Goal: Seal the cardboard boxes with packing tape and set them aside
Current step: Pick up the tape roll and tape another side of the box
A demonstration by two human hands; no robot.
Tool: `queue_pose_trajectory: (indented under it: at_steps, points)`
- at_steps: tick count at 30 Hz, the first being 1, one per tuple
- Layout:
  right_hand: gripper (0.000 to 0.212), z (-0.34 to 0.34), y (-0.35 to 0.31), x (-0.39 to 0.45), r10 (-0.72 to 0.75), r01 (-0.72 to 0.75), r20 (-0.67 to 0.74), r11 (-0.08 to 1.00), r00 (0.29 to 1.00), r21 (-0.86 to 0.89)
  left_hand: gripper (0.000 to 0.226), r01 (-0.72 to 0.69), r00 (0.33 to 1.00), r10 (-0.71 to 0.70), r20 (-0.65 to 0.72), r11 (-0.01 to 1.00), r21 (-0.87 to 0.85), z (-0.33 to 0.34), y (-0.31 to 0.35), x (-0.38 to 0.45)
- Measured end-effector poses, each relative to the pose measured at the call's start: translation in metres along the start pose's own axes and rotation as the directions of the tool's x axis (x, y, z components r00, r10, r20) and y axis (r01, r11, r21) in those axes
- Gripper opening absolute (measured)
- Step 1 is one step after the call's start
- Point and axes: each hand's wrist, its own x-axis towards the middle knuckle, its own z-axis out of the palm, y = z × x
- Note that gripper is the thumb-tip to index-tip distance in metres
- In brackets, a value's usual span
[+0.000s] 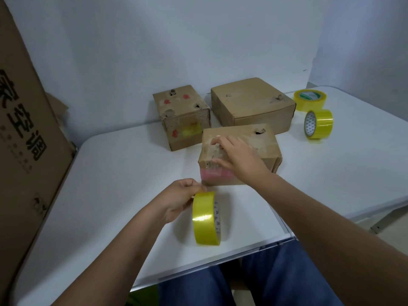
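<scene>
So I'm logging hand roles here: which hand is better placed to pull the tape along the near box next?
Left, probably. The left hand already pinches the yellow tape roll at its top, just in front of the near box. The right hand lies over that box's top, better placed to steady it.

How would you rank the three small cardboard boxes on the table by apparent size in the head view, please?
1. Flat box at the back.
2. Held box and red-marked box: alike; nearness makes ranking unsure.

Soft, even indoor light with a cool bluish cast and only faint shadows. A glare streak shines on the nearest tape roll (204,218). Wide-angle distortion bends the edges; detail is slightly soft.
</scene>
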Motion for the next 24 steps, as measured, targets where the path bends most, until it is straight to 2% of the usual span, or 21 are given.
queue_pose_trajectory:
  at_steps: [2, 4, 6, 10, 12, 14, 17, 20, 24]
  points:
    - [0.041, 0.001, 0.0, -0.001, -0.002, 0.002, -0.001, 1.0, 1.0, 0.007, 0.019, -0.003, 0.997, -0.004, -0.075, 0.996, -0.089, -0.016, -0.009, 0.001]
    - [0.042, 0.002, 0.001, 0.0, -0.005, 0.005, 0.005, 1.0, 1.0, 0.012, 0.016, -0.047, 0.976, 0.003, -0.218, 0.98, -0.195, -0.039, -0.016, 0.007]
    - [0.042, 0.001, 0.001, 0.0, -0.001, 0.001, 0.013, 1.0, 1.0, 0.006, 0.017, -0.093, 0.933, -0.015, -0.361, 0.955, -0.281, -0.064, -0.024, 0.018]
    - [0.042, 0.001, -0.001, -0.001, 0.023, -0.023, 0.007, 1.0, 1.0, -0.004, 0.023, -0.167, 0.83, -0.1, -0.549, 0.894, -0.416, -0.091, -0.033, 0.036]
    - [0.042, 0.002, -0.001, 0.0, 0.034, -0.034, 0.018, 0.999, 0.999, 0.004, 0.018, -0.184, 0.759, -0.111, -0.642, 0.909, -0.374, -0.096, -0.037, 0.047]
    - [0.042, 0.002, 0.0, 0.0, 0.04, -0.04, 0.022, 0.999, 0.999, 0.009, 0.009, -0.132, 0.669, -0.068, -0.74, 0.969, -0.208, -0.101, -0.045, 0.058]
    - [0.042, 0.002, 0.001, -0.001, 0.03, -0.03, 0.013, 0.999, 0.999, 0.016, 0.011, -0.076, 0.55, 0.151, -0.821, 0.989, 0.13, -0.11, -0.069, 0.076]
    - [0.043, 0.001, 0.001, 0.0, 0.022, -0.022, 0.016, 1.0, 1.0, 0.018, 0.011, -0.097, 0.545, 0.315, -0.777, 0.944, 0.314, -0.091, -0.059, 0.054]
    - [0.045, 0.0, 0.0, -0.002, 0.0, 0.001, 0.027, 1.0, 1.0, -0.026, 0.008, -0.143, 0.549, 0.299, -0.781, 0.954, 0.264, -0.092, -0.061, 0.053]
